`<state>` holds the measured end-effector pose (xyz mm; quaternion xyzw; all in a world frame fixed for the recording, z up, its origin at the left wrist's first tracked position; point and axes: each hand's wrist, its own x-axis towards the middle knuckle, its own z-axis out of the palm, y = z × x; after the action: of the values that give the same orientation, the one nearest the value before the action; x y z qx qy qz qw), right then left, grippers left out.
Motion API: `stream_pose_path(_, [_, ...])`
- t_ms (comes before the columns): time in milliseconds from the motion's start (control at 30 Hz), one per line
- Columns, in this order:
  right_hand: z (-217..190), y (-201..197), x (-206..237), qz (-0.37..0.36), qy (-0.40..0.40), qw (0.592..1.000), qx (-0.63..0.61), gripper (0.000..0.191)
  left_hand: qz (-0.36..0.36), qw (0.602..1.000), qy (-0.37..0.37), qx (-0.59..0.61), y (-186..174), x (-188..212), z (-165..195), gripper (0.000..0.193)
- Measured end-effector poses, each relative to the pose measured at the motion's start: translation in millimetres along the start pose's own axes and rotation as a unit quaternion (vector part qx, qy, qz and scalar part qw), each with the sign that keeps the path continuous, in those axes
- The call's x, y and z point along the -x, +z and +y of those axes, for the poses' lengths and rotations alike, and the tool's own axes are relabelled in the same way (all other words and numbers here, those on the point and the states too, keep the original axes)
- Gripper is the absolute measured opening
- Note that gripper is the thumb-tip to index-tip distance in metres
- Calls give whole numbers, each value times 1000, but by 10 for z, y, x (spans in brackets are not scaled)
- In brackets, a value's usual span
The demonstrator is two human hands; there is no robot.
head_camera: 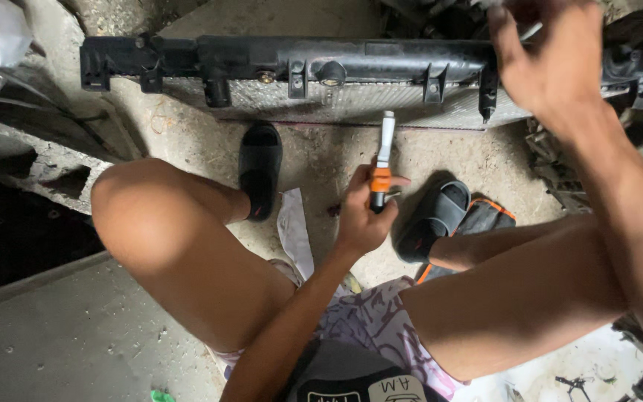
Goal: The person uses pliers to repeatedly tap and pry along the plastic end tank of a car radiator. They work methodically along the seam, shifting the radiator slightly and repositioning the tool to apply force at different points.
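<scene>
Two hands at work over a dusty concrete floor [76, 335], seated with knees apart. Nearest, left hand [362, 216] with fingers [359, 186] wrapped tight round the orange-and-black handle of a screwdriver [382, 160], pale tip aimed up toward the radiator [351, 100] lying across the floor just ahead. Farther off, right hand [552, 56] blurred above the radiator's black top tank [284, 59], fingers spread, apparently gripping nothing. Best done by steadying the tank first, then seating the tip squarely before prying.
</scene>
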<state>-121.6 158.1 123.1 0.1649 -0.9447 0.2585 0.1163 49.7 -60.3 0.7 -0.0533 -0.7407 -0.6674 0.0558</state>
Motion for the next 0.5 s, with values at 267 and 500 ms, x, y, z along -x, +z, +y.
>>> stream_pose_path(267, [-728,248,727,-367,-21,918,-149,69,-12,991,111,-67,-318,-363,505,44])
stream_pose_path(500, [-587,1118,1542,-295,107,905,-288,30,-159,975,134,-79,-253,-389,642,60])
